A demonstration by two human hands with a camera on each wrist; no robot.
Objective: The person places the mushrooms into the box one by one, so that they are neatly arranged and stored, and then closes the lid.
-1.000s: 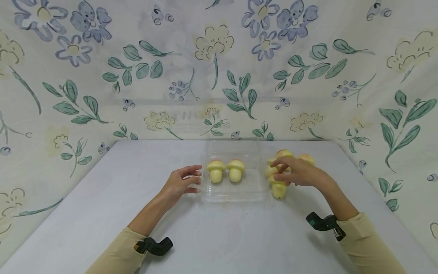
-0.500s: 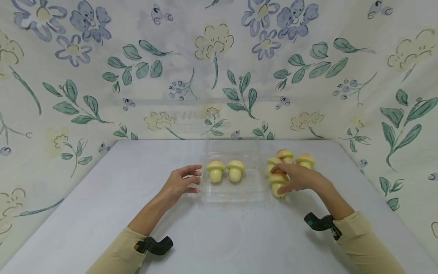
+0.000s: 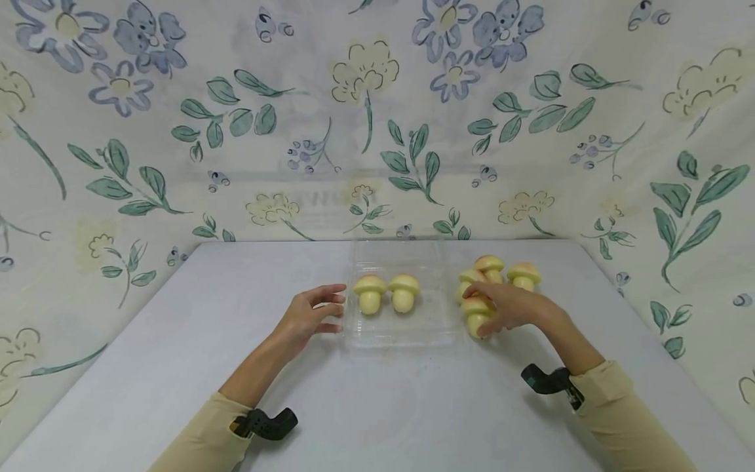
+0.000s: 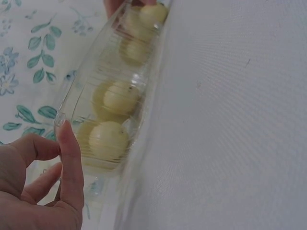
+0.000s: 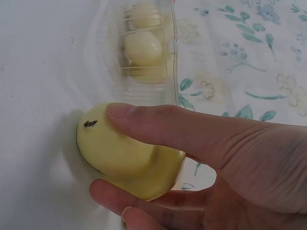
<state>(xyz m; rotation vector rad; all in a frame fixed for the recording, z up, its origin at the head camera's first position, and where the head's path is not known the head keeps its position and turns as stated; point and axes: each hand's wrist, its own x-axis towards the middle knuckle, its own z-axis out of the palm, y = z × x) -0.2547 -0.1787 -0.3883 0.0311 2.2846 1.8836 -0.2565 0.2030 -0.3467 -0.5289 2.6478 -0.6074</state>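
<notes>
Plainly, we have a hand on either side of the clear container (image 3: 433, 324) on the desk (image 3: 377, 406). At its left edge, our left hand (image 3: 305, 318) keeps its fingers parted and loosely bent, a fingertip against the wall. Just right of the container, our right hand (image 3: 514, 307) grips a yellow mushroom (image 3: 476, 306) between thumb and fingers. Two more mushrooms (image 3: 369, 298) stand inside the container, and three others (image 3: 523, 274) sit to its right.

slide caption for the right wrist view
Right hand gripping a pale yellow mushroom-shaped piece beside a clear container.
</notes>
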